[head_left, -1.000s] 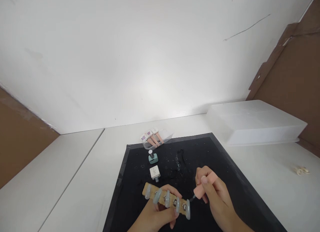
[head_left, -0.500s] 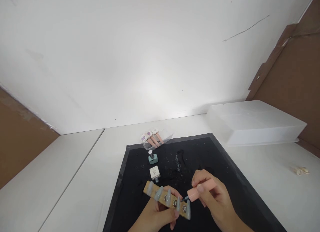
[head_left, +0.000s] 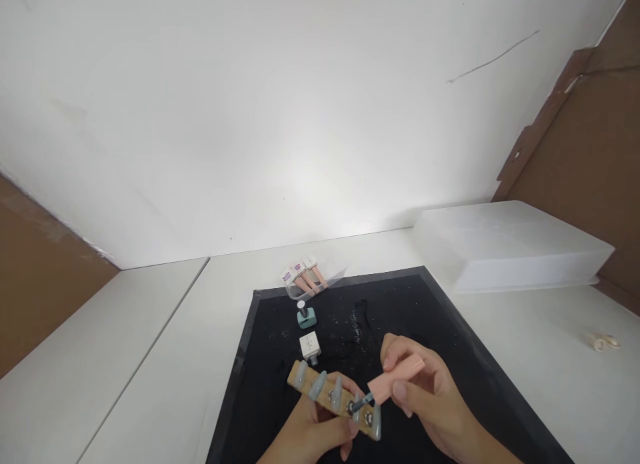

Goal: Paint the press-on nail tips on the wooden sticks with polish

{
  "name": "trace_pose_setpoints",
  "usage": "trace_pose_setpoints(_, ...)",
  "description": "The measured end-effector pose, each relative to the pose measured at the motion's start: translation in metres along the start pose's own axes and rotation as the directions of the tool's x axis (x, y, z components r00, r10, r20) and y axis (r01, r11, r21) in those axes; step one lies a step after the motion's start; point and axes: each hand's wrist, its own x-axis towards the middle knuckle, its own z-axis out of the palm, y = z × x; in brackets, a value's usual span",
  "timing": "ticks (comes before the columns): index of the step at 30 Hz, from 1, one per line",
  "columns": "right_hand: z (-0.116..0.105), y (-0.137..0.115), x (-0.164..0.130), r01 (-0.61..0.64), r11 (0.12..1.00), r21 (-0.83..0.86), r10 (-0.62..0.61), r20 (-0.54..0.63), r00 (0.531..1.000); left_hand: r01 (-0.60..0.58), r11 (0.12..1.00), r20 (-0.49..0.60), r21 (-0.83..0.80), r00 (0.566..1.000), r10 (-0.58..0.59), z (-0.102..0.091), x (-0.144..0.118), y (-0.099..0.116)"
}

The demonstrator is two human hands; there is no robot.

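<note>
Left grip (head_left: 313,431) clasps a flat wooden strip (head_left: 334,399) studded with glossy grey nail tips; right grip (head_left: 425,401) pinches a smooth pink brush cap (head_left: 395,379), bristles touching a tip, above a black mat (head_left: 450,357) on the white bench (head_left: 150,357).

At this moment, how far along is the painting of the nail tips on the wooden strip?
All five nail tips on the wooden strip already look grey-blue. The left hand holds the strip above the black mat, and the right hand holds the pink-handled brush with its tip on the fourth nail along. The last tip at the strip's right end may remain; coat thickness cannot be judged.
</note>
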Motion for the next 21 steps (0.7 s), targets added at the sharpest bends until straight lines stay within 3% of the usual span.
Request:
trace_pose_setpoints(3, 0.0, -0.002, 0.001, 0.002, 0.999, -0.051, -0.002, -0.007, 1.0, 0.015, 1.0, 0.001, -0.012, 1.0, -0.015, 0.0, 0.0, 0.001)
trace_pose_setpoints(11, 0.004, -0.011, 0.002, 0.144, 0.925, -0.352, -0.14, 0.038, 0.989, -0.028, 0.999, 0.039, -0.02, 0.999, 0.028, 0.002, 0.006, 0.001)
trace_pose_setpoints(21, -0.001, -0.004, 0.001, 0.141, 0.944, -0.299, -0.154, -0.018, 0.988, 0.012, 1.0, 0.011, -0.017, 1.0, -0.012, 0.002, 0.004, 0.0)
